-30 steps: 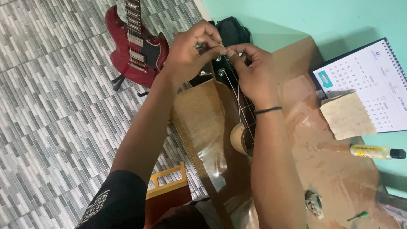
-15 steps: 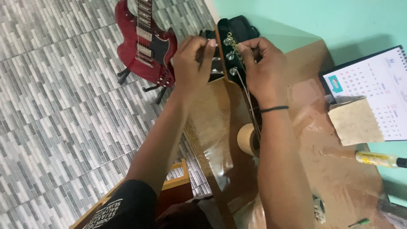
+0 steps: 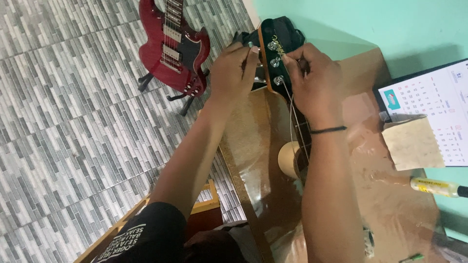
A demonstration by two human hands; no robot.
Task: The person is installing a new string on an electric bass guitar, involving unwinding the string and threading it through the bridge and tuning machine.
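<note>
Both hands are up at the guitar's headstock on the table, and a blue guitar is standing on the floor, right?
Not quite. In the head view the guitar on the floor is red, not blue. The left hand and right hand are indeed at the headstock over the table.

The headstock (image 3: pixel 274 48) has a glossy black face edged in orange-toned wood, and its tuning pegs (image 3: pixel 275 62) look like bright polished metal, one of them pinched by the left hand (image 3: pixel 233 68). A thin metal string (image 3: pixel 291 112) runs down from the right hand (image 3: pixel 312 80), whose wrist wears a thin, matt black band (image 3: pixel 327 130). The table (image 3: pixel 253 141) is brown with a smooth, highly reflective finish, apparently under clear plastic sheeting. The red guitar (image 3: pixel 175 46) on the floor shines with glossy lacquer. The floor tiles (image 3: pixel 73 122) look matt grey stone. The calendar (image 3: pixel 431 104) is matt white paper. The roll of tape (image 3: pixel 288 158) looks pale and dull.
</note>
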